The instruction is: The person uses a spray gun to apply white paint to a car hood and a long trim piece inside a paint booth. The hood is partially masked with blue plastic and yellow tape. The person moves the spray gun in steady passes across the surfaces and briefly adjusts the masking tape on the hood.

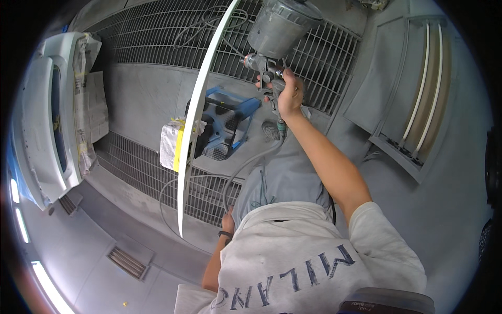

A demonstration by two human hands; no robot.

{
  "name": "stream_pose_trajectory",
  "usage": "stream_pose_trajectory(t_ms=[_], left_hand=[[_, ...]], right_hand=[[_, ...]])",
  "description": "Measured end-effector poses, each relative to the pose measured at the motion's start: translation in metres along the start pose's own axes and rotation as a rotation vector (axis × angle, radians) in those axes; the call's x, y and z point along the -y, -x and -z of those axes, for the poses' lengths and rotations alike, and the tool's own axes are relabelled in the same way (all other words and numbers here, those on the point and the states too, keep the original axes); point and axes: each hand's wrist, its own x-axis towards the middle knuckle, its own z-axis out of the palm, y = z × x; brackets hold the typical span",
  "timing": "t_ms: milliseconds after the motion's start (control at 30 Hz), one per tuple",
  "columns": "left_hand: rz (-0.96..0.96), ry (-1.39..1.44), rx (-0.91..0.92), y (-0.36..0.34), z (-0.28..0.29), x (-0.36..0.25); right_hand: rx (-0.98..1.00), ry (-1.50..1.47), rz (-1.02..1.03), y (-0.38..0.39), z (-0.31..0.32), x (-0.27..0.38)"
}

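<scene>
Right hand (291, 99) at one o'clock in my head view: curled tight about the grip of a grey spray gun (264, 77), gun itself at twelve. Left hand (228, 222) near seven, closed on the grey hose (228, 183). I log a white panel (196, 110) edge-on at ten; pale bumper (31, 115), paper-masked, at nine; grating (151, 31) toward eleven.

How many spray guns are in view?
1: the spray gun, gripped in the right hand, right of the long white strip. Another could be hidden behind other things.
</scene>
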Motion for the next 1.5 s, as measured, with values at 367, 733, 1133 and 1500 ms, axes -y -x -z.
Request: stream_pose_trajectory(t_ms=[367,733,1133,1500], left_hand=[[-0.289,-0.544,0.048,-0.015,0.016,0.03],[0.205,0.227,0.045,-0.031,0.008,-0.034],[-0.019,0.063,0.012,-0.007,0.008,-0.104],[-0.002,-0.064,0.103,-0.012,0.001,-0.049]], right_hand=[[0.251,-0.133,-0.112,0.021,0.017,-0.024],[0.107,-0.017,-0.05,-0.059,0.033,-0.005],[-0.084,0.073,0.061,-0.106,0.02,-0.002],[0.493,0.096,-0.191,0.0,0.047,-0.011]])
